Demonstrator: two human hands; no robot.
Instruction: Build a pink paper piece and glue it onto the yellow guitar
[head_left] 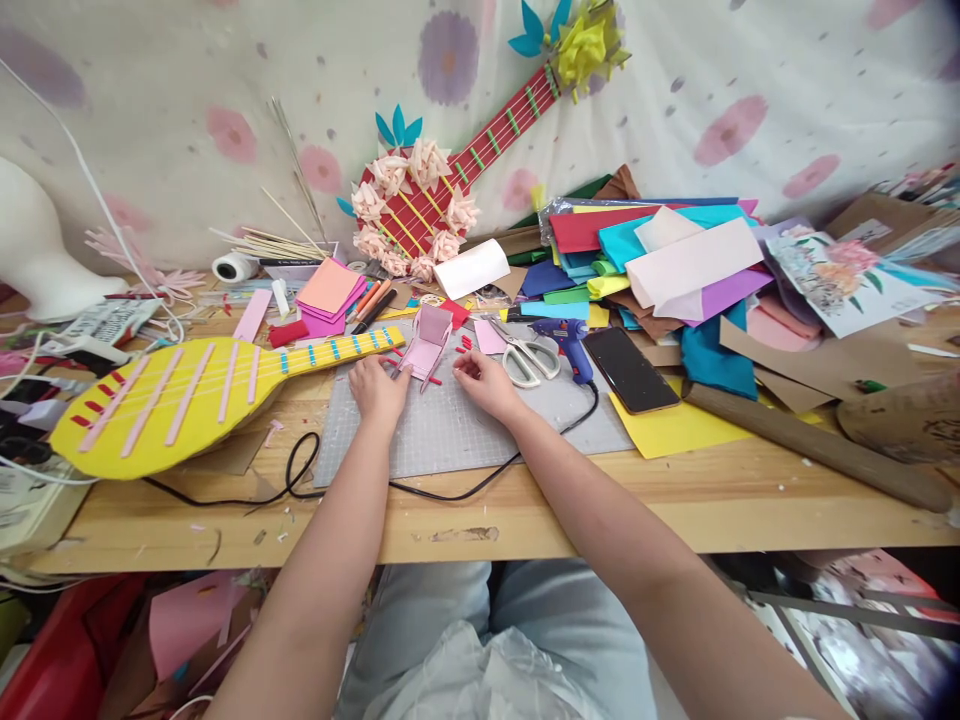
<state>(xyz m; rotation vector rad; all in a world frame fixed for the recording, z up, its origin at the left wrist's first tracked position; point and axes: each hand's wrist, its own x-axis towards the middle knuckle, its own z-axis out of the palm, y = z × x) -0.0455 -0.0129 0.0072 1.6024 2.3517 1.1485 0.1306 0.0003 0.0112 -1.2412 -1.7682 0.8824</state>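
Observation:
A small pink model shaped like a chair (426, 350) rests on the grey cutting mat (450, 440), with thin red sticks poking out at its sides. My left hand (377, 388) grips its left edge, thumb against the pink side. To the right of the model, apart from it, my right hand (487, 382) hovers low over the mat with thumb and fingertips pinched together. Whatever it may hold is too small to make out. Several short red pieces (466, 342) lie just beyond those fingertips. A pink paper square (490, 337) and white-handled scissors (526, 355) are close by.
A blue glue gun (568, 345) stands on the mat, its black cord (480, 490) crossing in front. A phone (628, 370) lies right of it. At left is a yellow lute-shaped model (172, 405); a red one (420, 215) leans behind. Coloured sheets (675, 250) pile up at back right.

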